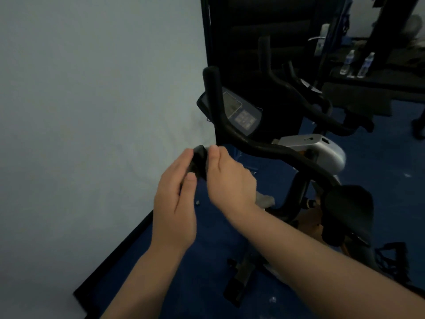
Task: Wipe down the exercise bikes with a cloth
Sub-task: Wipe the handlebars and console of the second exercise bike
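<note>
An exercise bike stands to my right, with a black curved handlebar (271,149), a console (240,111), a silver body (322,149) and a black saddle (349,203). Both hands meet just left of the handlebar around a black rounded part (198,161); I cannot tell whether it belongs to the handlebar. My left hand (176,203) grips it from the left with thumb and fingers. My right hand (230,178) presses against its right side, closed on a grey cloth (265,200) that hangs out below the palm.
A pale wall (92,111) fills the left, with a black skirting along the blue floor (207,261). A second bike's handlebars (322,109) stand behind the first. Two water bottles (365,65) sit on a dark bench at the back right. A dark door with a handle (317,38) is behind.
</note>
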A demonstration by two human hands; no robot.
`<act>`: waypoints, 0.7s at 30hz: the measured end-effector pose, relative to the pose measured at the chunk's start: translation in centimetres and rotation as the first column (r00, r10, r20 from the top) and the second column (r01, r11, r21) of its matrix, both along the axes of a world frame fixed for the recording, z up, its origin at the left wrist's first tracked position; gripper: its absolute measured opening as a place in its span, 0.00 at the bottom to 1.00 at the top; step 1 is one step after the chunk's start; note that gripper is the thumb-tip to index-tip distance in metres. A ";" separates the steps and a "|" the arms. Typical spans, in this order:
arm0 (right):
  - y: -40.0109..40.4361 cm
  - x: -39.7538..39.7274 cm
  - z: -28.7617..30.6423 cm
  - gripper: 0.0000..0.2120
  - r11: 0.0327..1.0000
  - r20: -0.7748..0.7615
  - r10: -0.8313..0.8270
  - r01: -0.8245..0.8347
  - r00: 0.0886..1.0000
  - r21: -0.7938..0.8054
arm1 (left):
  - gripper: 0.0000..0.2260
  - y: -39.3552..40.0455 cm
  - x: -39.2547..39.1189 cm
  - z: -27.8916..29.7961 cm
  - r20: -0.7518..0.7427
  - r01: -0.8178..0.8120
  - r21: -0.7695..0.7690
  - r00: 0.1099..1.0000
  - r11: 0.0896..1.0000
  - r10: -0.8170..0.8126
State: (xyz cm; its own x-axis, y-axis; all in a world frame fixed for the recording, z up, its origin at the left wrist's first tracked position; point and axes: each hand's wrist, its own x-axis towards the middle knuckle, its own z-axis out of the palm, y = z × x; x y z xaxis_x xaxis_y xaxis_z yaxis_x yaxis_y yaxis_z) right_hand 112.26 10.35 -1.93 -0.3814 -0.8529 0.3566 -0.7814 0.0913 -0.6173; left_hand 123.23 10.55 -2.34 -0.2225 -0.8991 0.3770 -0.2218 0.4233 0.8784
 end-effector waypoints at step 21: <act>7.2 -3.0 -6.5 0.21 0.984 -0.447 -0.149 0.087 0.882 -0.156 | 0.18 2.1 -3.3 -3.0 0.109 0.168 -0.305 0.984 0.938 -0.141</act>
State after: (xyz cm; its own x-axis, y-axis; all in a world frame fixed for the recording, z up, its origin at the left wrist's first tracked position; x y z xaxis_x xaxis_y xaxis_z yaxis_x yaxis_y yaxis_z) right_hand 109.28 17.51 -8.47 -0.2454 -0.7471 0.6178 -0.9671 0.1448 -0.2091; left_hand 119.96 12.61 -5.31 -0.3919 -0.6917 0.6067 -0.1992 0.7076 0.6780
